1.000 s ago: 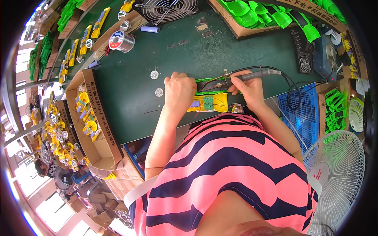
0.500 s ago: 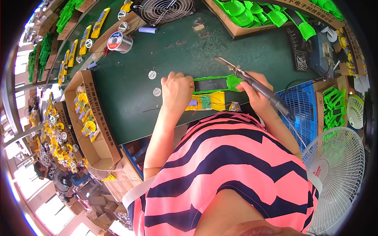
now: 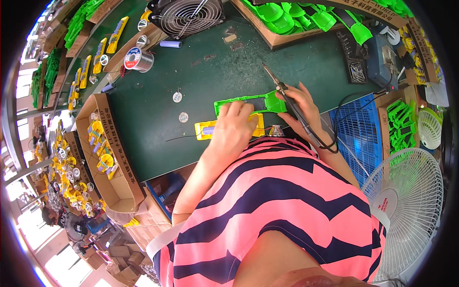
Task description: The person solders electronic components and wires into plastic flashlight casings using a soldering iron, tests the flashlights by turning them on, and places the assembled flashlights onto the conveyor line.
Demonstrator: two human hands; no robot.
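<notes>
A green plastic flashlight half-shell [image 3: 275, 103] with a dark inner panel lies across the bench before me. Just nearer, a yellow half-shell [image 3: 202, 137] holds a purple battery [image 3: 208, 130]; a thin black wire sticks out to its left. My left hand [image 3: 233, 126] bends over both shells with its fingers curled down and together, hiding the yellow shell's middle; what they pinch is hidden. In my right hand [image 3: 306, 111] is a soldering iron [image 3: 297, 111], its tip pointing up and left, beyond the green shell. A silver reflector cup [image 3: 276, 130] sits by the yellow shell's right end.
Two small round discs [image 3: 183, 117] and a solder spool [image 3: 138, 60] are on the green bench [image 3: 158, 138]. A carton [image 3: 129, 191] of yellow parts stands left. Green shells fill a box [image 3: 282, 39] at the back. A blue crate [image 3: 358, 129] and white fan [image 3: 404, 205] are right.
My left hand has moved right and nearer, from the green shell's left end to over the yellow shell. The soldering iron has turned more upright in my right hand. The whole view has shifted slightly.
</notes>
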